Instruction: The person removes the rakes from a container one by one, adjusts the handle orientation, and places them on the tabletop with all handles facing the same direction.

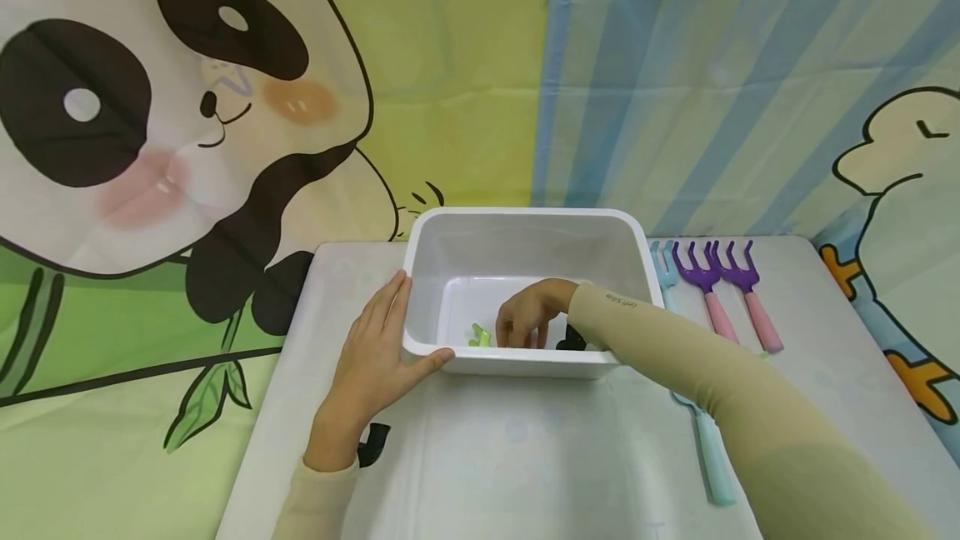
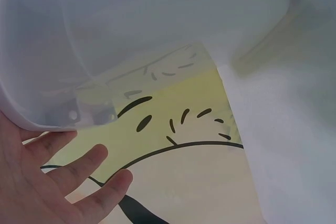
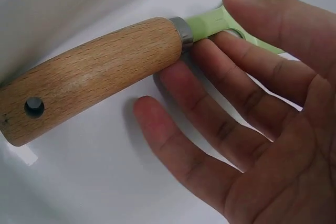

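A white plastic bin point(image 1: 525, 244) stands on the table. At its near left corner is my left hand point(image 1: 375, 348), fingers extended along the outer side wall and thumb lying on the front rim. My right hand point(image 1: 528, 315) reaches down inside the bin. Beside it lies a small hand fork with a wooden handle point(image 3: 94, 77) and a green pronged head point(image 1: 480, 336). In the right wrist view, my loosely bent fingers point(image 3: 173, 140) lie along the handle and green neck, fingertips right at their edge, with the thumb over the green head.
Right of the bin lie two purple-pronged hand forks point(image 1: 701, 273) with pink handles and a light blue fork point(image 1: 663, 265). A light blue-handled tool point(image 1: 712, 448) lies nearer, partly hidden by my right sleeve point(image 1: 697, 365). A cartoon-printed curtain point(image 1: 457, 90) hangs behind the table.
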{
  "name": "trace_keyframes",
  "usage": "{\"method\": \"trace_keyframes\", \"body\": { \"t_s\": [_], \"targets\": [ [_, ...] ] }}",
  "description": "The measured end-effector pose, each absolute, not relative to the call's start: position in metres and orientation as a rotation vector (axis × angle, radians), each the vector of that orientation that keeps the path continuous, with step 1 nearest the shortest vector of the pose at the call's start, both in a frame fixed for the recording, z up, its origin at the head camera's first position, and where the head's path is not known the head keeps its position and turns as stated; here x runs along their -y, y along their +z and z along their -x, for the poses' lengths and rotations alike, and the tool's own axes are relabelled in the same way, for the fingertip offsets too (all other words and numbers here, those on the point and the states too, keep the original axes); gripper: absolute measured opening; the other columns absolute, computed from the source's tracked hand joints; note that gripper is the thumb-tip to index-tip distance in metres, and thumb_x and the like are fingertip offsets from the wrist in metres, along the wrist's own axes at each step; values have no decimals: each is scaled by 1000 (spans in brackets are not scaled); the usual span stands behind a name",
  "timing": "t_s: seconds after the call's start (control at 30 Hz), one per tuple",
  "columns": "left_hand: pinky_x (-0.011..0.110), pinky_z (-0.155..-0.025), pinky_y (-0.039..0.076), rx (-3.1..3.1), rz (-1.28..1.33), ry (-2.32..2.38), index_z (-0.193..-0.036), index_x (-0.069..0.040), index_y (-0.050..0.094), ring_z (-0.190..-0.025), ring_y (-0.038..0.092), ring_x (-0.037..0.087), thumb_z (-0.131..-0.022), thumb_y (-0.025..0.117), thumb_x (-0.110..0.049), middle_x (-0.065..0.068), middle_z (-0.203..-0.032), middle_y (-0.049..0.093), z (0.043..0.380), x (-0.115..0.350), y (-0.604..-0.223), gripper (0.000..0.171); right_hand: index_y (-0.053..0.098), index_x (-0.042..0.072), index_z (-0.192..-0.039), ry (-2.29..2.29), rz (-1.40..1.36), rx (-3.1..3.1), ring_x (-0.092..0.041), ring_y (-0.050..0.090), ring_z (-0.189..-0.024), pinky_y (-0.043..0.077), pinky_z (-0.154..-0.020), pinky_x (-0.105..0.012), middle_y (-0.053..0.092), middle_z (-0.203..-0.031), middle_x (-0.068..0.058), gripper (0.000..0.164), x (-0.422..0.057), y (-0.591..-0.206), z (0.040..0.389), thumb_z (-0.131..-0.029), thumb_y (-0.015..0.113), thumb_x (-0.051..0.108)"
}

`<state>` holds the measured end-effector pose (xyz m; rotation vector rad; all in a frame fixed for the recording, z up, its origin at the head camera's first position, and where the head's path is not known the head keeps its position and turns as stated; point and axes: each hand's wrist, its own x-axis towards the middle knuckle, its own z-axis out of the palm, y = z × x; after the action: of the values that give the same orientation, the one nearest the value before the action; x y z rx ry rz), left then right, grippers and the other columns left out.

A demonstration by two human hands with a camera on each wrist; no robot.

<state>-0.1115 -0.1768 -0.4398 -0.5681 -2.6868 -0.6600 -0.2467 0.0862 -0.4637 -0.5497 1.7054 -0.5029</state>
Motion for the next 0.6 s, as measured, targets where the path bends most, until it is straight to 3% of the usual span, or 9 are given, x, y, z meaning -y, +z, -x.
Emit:
{"method": "trace_keyframes", "body": {
  "t_s": [0.27,0.6],
  "targets": [
    [60,-105,36,2686,568,-659,-159,-6,25,-144,31,33,-79,69,-70,8,-163,24,111,177,-439,112,72,6,-100,-464,499,-1715,-19,66,-87,55,-86,-51,72,-97,-7,9,-87,-461,246,-94,65,7],
    [61,-104,37,2682,576,-667,-159,-6,25,-144,31,33,-79,70,-69,8,-163,24,112,176,-439,112,74,5,-96,-430,507,-1679,-17,65,-81,56,-82,-42,72,-93,-6,9,-87,-463,249,-93,65,2]
  ]
}}
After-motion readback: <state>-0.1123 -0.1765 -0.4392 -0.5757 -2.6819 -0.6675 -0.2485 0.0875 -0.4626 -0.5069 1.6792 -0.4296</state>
